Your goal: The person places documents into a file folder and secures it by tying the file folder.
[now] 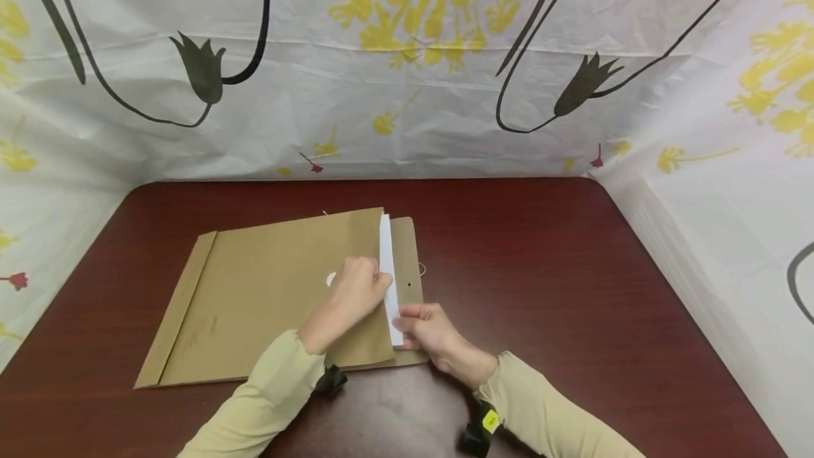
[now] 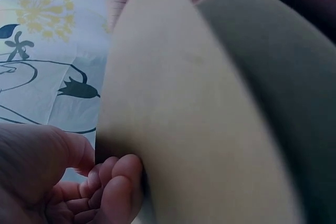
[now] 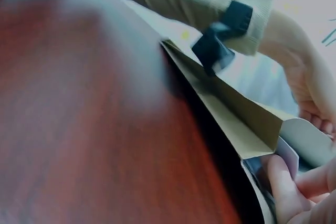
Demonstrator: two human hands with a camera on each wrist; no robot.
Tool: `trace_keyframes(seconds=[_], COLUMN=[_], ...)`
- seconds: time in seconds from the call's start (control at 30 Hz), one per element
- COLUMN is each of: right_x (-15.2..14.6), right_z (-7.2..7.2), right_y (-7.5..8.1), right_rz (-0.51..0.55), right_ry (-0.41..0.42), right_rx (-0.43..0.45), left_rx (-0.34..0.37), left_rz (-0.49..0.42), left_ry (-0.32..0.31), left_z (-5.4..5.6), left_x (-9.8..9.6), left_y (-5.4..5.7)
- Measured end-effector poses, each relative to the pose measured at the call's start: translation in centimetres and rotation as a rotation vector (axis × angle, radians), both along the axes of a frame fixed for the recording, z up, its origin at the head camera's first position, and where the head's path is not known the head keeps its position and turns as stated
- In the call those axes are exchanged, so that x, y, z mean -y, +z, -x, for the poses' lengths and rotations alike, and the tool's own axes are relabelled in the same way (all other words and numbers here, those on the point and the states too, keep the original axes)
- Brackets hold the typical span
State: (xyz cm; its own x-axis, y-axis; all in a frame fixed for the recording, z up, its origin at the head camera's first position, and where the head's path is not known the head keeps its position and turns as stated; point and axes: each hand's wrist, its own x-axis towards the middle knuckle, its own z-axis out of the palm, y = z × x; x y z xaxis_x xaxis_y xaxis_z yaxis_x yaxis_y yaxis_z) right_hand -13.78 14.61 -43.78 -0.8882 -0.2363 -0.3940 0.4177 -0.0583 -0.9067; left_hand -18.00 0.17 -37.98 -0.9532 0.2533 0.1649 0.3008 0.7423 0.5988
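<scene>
A brown kraft-paper file folder (image 1: 273,288) lies on the table, its mouth to the right. A white sheaf of paper (image 1: 388,253) sticks out between the front panel and the longer back flap (image 1: 407,246). My left hand (image 1: 356,288) grips the front panel's edge between thumb and curled fingers. In the left wrist view that panel (image 2: 168,87) bows away from the layer behind it. With thumb and fingers, my right hand (image 1: 435,338) pinches the paper near its lower corner. The right wrist view shows the folder's side fold (image 3: 247,124) standing raised, with the fingers at the white paper (image 3: 289,156).
The dark red-brown table (image 1: 540,253) extends around the folder. A patterned white cloth (image 1: 413,112) hangs behind it and along both sides. Black devices (image 1: 331,380) are strapped at the wrists. A small white string loop (image 1: 422,269) juts past the flap's right edge.
</scene>
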Motion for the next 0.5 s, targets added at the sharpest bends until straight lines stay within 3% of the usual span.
trace_keyframes(seconds=[0.17, 0.33, 0.5], right_x=[0.18, -0.23, 0.31], right_z=[-0.11, -0.32, -0.75], right_y=[-0.10, 0.23, -0.10], right_rz=[0.020, 0.019, 0.014], right_ry=[-0.051, -0.157, -0.144], right_rx=[0.019, 0.007, -0.008], left_rx=[0.003, -0.002, 0.002], left_rz=[-0.002, -0.008, -0.033], left_ry=[0.008, 0.020, 0.016], left_z=[0.10, 0.27, 0.36], left_x=[0.10, 0.03, -0.30], left_y=[-0.18, -0.24, -0.28])
